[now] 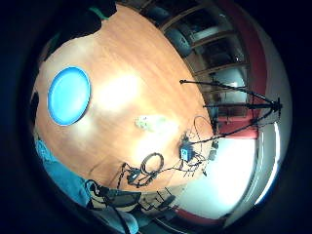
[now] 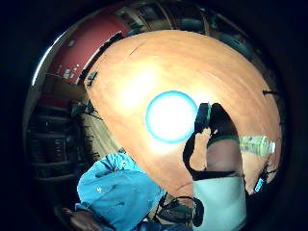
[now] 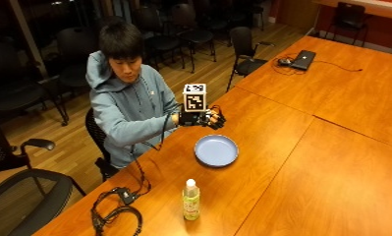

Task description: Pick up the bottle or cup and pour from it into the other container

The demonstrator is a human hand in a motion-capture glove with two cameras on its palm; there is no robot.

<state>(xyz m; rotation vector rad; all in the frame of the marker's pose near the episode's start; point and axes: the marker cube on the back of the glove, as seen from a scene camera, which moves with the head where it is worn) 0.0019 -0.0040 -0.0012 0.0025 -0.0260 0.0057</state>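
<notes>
A clear bottle [image 3: 191,200] with a white cap and greenish label stands upright on the wooden table [image 3: 326,147], near its front edge. A blue plate [image 3: 215,150] lies flat between the bottle and the person. My gloved right hand [image 3: 205,118] hangs in the air above the table's edge, just behind the plate, fingers relaxed and holding nothing. In the little finger side palm view the plate [image 1: 69,95] and the bottle [image 1: 150,122] lie far below on the table. The thumb side palm view shows the plate [image 2: 172,117] and the bottle [image 2: 257,144] beside my thumb [image 2: 219,130].
A coil of black cables [image 3: 117,211] lies on the table's front left corner. A laptop [image 3: 303,59] sits at the far end. Office chairs [image 3: 25,191] stand around the table.
</notes>
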